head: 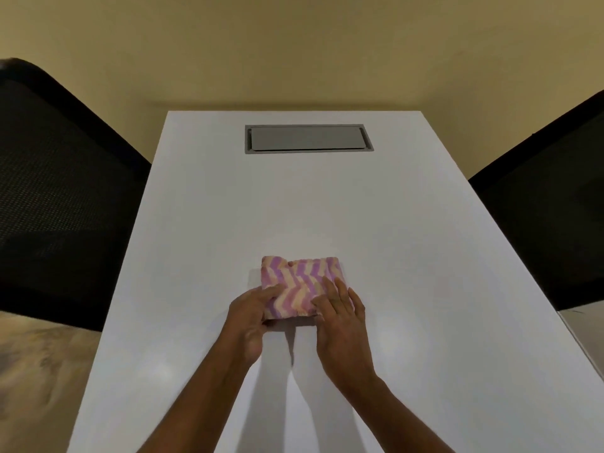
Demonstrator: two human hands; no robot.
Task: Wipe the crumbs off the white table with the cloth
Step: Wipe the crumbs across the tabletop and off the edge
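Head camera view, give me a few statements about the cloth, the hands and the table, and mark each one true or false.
1. The cloth lies folded on the white table. True.
2. Only one hand touches the cloth. False: the left hand and the right hand both rest on its near edge.
3. A grey hatch is set into the far end of the table. True.
4. The cloth is plain blue. False: it has purple and cream zigzag stripes.
5. Black chairs stand on both sides. True.

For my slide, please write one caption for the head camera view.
Both hands, left and right, press a folded pink-striped cloth on the white table.
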